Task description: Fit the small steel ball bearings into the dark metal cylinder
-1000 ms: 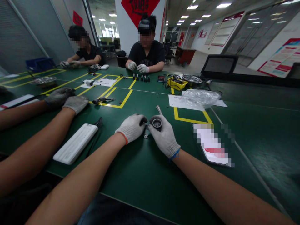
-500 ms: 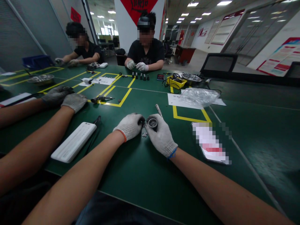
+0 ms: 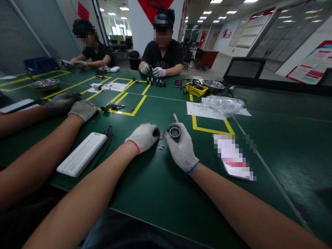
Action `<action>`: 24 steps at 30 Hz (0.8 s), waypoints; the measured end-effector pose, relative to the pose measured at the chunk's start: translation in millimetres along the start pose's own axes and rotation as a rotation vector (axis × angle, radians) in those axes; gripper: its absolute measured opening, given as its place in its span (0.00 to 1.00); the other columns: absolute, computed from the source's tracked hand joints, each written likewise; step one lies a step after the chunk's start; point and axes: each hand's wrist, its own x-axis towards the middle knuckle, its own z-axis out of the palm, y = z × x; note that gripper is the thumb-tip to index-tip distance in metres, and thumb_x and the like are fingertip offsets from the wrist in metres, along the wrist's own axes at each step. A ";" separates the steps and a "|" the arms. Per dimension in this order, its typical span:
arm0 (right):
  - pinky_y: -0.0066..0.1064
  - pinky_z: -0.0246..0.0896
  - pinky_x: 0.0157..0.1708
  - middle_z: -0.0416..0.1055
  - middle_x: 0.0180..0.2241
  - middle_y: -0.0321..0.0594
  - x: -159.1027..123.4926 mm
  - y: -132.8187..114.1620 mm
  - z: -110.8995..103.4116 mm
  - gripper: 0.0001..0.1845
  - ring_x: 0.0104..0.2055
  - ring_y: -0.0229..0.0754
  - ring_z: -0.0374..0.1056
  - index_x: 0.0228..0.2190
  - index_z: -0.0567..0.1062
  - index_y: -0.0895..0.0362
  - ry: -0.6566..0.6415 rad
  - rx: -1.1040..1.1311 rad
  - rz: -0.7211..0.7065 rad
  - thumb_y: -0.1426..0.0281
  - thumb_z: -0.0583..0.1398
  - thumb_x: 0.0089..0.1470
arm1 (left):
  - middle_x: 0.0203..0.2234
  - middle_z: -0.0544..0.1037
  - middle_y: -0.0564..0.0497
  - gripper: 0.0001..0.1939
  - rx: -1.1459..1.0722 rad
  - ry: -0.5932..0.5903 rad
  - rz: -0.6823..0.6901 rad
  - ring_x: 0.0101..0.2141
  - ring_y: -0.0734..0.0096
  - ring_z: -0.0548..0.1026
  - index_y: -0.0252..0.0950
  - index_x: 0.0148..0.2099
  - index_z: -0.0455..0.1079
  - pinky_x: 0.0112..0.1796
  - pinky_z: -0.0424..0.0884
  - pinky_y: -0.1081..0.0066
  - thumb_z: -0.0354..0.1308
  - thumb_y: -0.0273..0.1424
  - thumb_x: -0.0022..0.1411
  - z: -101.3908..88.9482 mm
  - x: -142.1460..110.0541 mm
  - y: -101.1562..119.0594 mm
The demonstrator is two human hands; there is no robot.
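My right hand (image 3: 181, 142), in a white knit glove with a blue cuff edge, is closed around a dark round cup-like part (image 3: 174, 132) whose open end faces up. A knurled metal shaft (image 3: 175, 118) sticks out beyond the fingers on the far side; whether it joins the cup is hidden. My left hand (image 3: 144, 137), gloved with an orange cuff edge, rests low over the table, its darkened fingertips pinched together. What they hold, if anything, is too small to make out. Several small metal rings (image 3: 161, 147) lie between my hands, some close to the left fingertips.
A white power bank (image 3: 82, 154) and black cable lie left, a phone (image 3: 233, 157) right. Beside me rest a co-worker's gloved hands (image 3: 83, 110). Ahead are a shafted tool (image 3: 113, 107), a plastic bag (image 3: 221, 106) and a yellow tray (image 3: 196, 90). Two people sit opposite.
My right hand has moved slightly right with the cup-like part, widening the gap between my hands. More small rings now show near my left fingertips.
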 end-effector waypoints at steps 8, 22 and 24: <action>0.41 0.68 0.40 0.73 0.34 0.37 2.5 5.9 1.4 0.08 0.36 0.45 0.68 0.37 0.69 0.52 0.064 0.033 0.087 0.64 0.62 0.57 | 0.43 0.83 0.42 0.14 -0.018 -0.013 0.029 0.43 0.58 0.80 0.37 0.49 0.81 0.47 0.75 0.64 0.57 0.30 0.66 -0.5 0.2 -1.8; 0.43 0.70 0.42 0.72 0.37 0.40 -0.2 4.8 0.6 0.07 0.38 0.46 0.69 0.37 0.72 0.51 0.062 -0.002 0.052 0.67 0.61 0.54 | 0.41 0.83 0.43 0.11 -0.018 -0.012 0.048 0.40 0.59 0.80 0.36 0.45 0.81 0.45 0.74 0.65 0.59 0.33 0.66 0.3 0.4 -1.9; 0.44 0.70 0.42 0.72 0.37 0.40 0.1 5.2 0.1 0.07 0.39 0.46 0.69 0.37 0.72 0.51 0.059 0.007 0.046 0.67 0.62 0.53 | 0.40 0.83 0.44 0.11 -0.073 0.004 0.050 0.40 0.60 0.80 0.36 0.44 0.81 0.45 0.75 0.65 0.60 0.34 0.65 -0.1 1.0 -2.9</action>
